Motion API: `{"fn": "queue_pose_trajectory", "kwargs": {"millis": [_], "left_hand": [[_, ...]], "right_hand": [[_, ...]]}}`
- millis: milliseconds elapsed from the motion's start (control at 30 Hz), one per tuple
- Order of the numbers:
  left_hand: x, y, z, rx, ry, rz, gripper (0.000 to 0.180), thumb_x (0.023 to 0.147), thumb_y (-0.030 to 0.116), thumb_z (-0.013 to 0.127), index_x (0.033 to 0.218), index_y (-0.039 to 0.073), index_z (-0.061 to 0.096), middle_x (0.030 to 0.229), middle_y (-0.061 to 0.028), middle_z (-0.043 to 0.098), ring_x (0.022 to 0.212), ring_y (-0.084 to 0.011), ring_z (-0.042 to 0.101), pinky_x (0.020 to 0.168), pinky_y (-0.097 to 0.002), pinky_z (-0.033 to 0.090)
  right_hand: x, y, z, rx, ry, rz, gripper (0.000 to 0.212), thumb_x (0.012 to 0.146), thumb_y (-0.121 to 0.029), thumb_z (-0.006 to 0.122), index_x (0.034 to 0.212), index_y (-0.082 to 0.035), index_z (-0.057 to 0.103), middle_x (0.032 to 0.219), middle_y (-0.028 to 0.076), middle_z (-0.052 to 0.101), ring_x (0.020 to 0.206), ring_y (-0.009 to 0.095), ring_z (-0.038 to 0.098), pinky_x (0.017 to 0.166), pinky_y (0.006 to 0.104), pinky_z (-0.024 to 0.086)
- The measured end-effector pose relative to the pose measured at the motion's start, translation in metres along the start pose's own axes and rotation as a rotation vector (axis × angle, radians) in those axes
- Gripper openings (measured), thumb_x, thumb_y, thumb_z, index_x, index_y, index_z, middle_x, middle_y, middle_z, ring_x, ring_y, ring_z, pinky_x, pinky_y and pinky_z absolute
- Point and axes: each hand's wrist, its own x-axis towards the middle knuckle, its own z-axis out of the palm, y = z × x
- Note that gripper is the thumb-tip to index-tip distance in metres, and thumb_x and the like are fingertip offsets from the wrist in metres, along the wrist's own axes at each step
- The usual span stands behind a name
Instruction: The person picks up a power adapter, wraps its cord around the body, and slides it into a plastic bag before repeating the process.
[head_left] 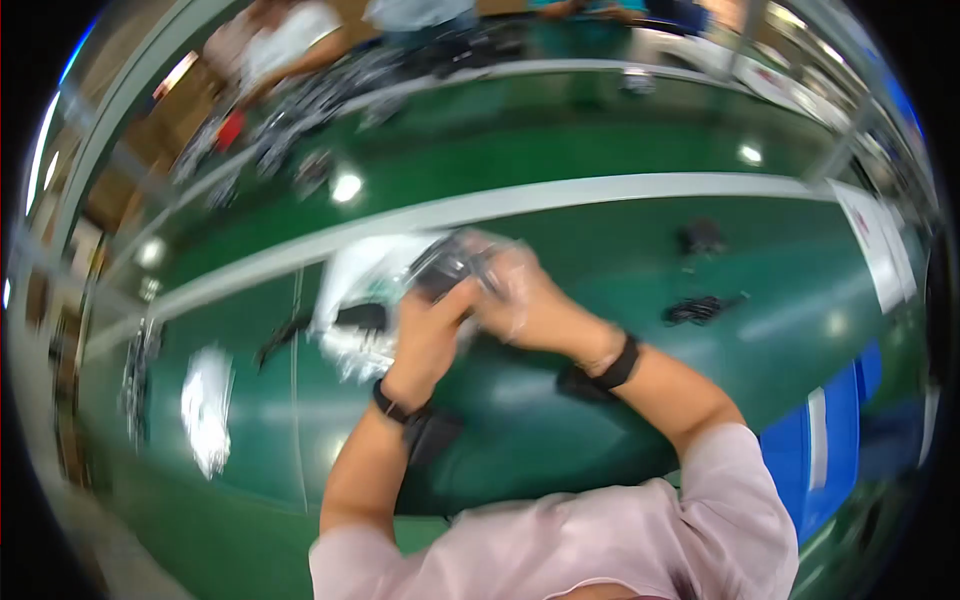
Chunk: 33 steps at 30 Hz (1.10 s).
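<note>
The person's left hand [428, 335] and right hand [515, 295] meet over the worktop [560, 440], both with fingers bent in and closed on a dark, compact object [440, 268] in clear, glossy film. Motion blur hides the exact finger contacts and the object's outline.

The object is above the right side of a crumpled pile of white and clear plastic bags [345, 275]; a smooth black piece [362, 317] lies on that pile. A shiny clear bag [207, 410] lies flat, well to the left.

The worktop is smooth, green and reflective, bounded on the far side by a pale raised strip [500, 207]; its near edge runs by the person's torso. A broad stretch of green surface separates the right forearm from a blocky black item [703, 237] and a coiled black cable [695, 309]. A blue bin [835, 450] stands beyond the near right edge.
</note>
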Motion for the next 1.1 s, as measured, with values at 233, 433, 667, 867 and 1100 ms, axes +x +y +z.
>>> {"fn": "queue_pose_trajectory", "kwargs": {"millis": [233,433,667,867,1100], "left_hand": [[-0.016,-0.010,-0.034,-0.102,0.129,-0.151,0.035,0.082,0.011,0.055,0.114,-0.003,0.048,0.109,-0.0098,0.056,0.098,-0.0190,0.055,0.085,-0.0326,0.045],[-0.002,-0.027,-0.024,-0.178,0.068,-0.221,0.038,0.085,0.019,0.053,0.116,-0.003,0.047,0.113,-0.0114,0.055,0.102,-0.0203,0.053,0.089,-0.0320,0.042],[-0.001,-0.014,-0.020,-0.319,0.075,-0.101,0.039,0.085,0.019,0.055,0.116,-0.003,0.047,0.111,-0.0120,0.055,0.101,-0.0195,0.054,0.088,-0.0312,0.043],[0.000,-0.006,-0.036,-0.377,0.165,-0.030,0.037,0.085,0.018,0.056,0.114,-0.002,0.048,0.110,-0.0122,0.056,0.100,-0.0202,0.055,0.087,-0.0318,0.043],[0.001,-0.015,-0.047,-0.341,0.072,-0.047,0.043,0.084,0.022,0.056,0.117,-0.003,0.046,0.111,-0.0126,0.055,0.103,-0.0223,0.053,0.092,-0.0341,0.041]], "right_hand": [[-0.010,-0.004,0.023,-0.539,0.025,0.016,0.049,0.065,-0.037,0.063,0.102,-0.005,0.058,0.100,0.016,0.056,0.089,0.033,0.048,0.065,0.0451,0.040],[-0.004,0.004,-0.007,-0.446,-0.409,0.226,0.055,0.062,-0.032,0.067,0.107,-0.002,0.055,0.105,0.017,0.055,0.092,0.033,0.051,0.069,0.0412,0.043],[-0.002,0.028,0.004,0.291,-0.064,0.044,0.067,0.064,-0.016,0.069,0.124,0.001,0.045,0.105,0.016,0.058,0.096,0.023,0.056,0.080,0.0310,0.045],[-0.003,0.006,0.007,0.439,0.044,0.073,0.055,0.069,-0.002,0.060,0.123,0.000,0.047,0.092,0.011,0.063,0.086,0.018,0.059,0.078,0.0283,0.046],[0.000,0.000,-0.010,0.424,0.098,0.209,0.018,0.072,-0.001,0.058,0.090,0.002,0.060,0.079,0.008,0.064,0.068,0.013,0.060,0.064,0.0270,0.048]]}}
